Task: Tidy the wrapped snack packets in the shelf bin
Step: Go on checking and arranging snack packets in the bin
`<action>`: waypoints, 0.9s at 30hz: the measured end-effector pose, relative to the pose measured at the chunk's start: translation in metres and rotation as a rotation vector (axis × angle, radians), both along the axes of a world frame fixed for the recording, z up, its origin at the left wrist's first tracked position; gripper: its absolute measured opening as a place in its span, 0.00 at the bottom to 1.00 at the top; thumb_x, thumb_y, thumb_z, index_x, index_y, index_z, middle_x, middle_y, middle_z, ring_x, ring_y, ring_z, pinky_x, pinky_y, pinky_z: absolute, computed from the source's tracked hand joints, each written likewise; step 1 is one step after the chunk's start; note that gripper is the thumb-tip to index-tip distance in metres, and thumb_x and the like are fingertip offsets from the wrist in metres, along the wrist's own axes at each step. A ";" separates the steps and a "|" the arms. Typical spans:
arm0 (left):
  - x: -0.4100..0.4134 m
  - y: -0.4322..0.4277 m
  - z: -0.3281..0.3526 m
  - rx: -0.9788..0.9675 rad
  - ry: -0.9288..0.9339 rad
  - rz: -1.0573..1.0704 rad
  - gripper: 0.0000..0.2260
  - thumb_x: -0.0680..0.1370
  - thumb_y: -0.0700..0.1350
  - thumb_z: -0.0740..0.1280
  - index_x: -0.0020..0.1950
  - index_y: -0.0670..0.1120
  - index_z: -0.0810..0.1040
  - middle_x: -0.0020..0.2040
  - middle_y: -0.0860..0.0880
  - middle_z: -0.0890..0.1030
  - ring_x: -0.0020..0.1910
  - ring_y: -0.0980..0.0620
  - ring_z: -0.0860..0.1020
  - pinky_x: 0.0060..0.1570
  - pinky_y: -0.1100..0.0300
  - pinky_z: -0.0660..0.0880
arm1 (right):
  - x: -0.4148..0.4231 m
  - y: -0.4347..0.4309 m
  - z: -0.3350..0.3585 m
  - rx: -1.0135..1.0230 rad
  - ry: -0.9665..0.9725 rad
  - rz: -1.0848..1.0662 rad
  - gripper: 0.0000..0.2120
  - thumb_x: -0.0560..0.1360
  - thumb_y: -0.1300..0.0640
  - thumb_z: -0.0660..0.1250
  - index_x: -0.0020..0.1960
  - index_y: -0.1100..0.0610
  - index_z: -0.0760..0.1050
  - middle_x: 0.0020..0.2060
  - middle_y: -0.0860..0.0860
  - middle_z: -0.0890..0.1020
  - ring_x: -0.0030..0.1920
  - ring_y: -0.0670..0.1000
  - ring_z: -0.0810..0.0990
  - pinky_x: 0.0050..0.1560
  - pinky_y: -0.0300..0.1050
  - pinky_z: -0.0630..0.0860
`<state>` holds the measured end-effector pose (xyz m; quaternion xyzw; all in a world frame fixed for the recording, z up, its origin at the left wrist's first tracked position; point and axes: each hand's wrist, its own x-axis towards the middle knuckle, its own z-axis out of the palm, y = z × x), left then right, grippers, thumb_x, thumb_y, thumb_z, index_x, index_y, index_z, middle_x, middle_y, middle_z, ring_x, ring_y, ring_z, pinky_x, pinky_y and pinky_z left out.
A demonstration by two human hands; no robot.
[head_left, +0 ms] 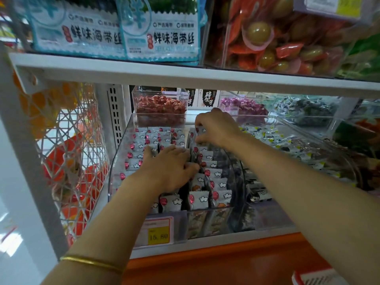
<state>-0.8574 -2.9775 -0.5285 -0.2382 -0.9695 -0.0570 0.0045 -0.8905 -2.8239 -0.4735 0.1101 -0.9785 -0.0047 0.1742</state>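
The clear shelf bin (114, 161) holds the white snack packets (213, 185), printed with a red balloon and a cloud, standing in rows front to back. My left hand (168, 168) rests palm down on the left rows. Its fingers are bent toward the right column and their tips are hidden among the packets, so I cannot tell whether they grip one. My right hand (216, 128) is at the back of the right column, thumb and fingers pinched on the rear packet (199, 131). A gold bangle (92, 262) sits on my left forearm. A yellow price tag (158, 233) is fixed to the bin front.
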 end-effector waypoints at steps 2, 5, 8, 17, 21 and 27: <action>0.001 0.000 0.001 0.033 0.010 -0.006 0.27 0.79 0.62 0.46 0.76 0.53 0.55 0.77 0.54 0.53 0.76 0.55 0.47 0.69 0.37 0.39 | -0.006 -0.004 0.003 0.162 -0.093 0.004 0.13 0.72 0.50 0.70 0.55 0.52 0.78 0.54 0.54 0.78 0.61 0.56 0.69 0.56 0.49 0.66; 0.002 -0.001 0.001 0.085 0.006 -0.004 0.27 0.79 0.62 0.49 0.75 0.53 0.57 0.77 0.53 0.54 0.76 0.55 0.47 0.69 0.37 0.39 | -0.016 -0.007 0.002 0.328 -0.256 0.007 0.12 0.76 0.58 0.61 0.56 0.51 0.79 0.58 0.52 0.78 0.63 0.55 0.68 0.59 0.51 0.65; 0.003 -0.003 0.002 0.113 -0.005 -0.008 0.26 0.79 0.61 0.49 0.75 0.53 0.57 0.77 0.52 0.53 0.76 0.55 0.47 0.69 0.39 0.39 | -0.021 -0.006 0.006 0.249 -0.293 -0.013 0.15 0.75 0.61 0.59 0.56 0.53 0.79 0.58 0.53 0.79 0.60 0.54 0.73 0.55 0.49 0.70; 0.006 -0.010 0.007 0.215 0.020 -0.025 0.23 0.79 0.59 0.53 0.73 0.53 0.63 0.77 0.51 0.56 0.76 0.54 0.50 0.71 0.43 0.42 | -0.044 -0.012 -0.007 0.084 -0.100 -0.093 0.15 0.75 0.65 0.61 0.60 0.57 0.76 0.61 0.61 0.72 0.58 0.61 0.75 0.59 0.51 0.72; 0.008 -0.013 0.009 0.247 0.032 -0.017 0.21 0.79 0.58 0.55 0.70 0.51 0.68 0.76 0.52 0.59 0.75 0.54 0.52 0.71 0.42 0.43 | -0.047 -0.017 -0.007 0.185 -0.134 -0.136 0.13 0.75 0.64 0.63 0.58 0.56 0.77 0.65 0.62 0.67 0.60 0.64 0.71 0.58 0.49 0.71; 0.011 -0.016 0.012 0.263 0.035 -0.004 0.20 0.80 0.56 0.57 0.71 0.52 0.66 0.75 0.51 0.61 0.74 0.53 0.55 0.71 0.43 0.45 | -0.037 -0.014 -0.004 0.179 -0.065 -0.083 0.07 0.74 0.67 0.63 0.50 0.61 0.75 0.51 0.61 0.75 0.56 0.61 0.74 0.51 0.49 0.72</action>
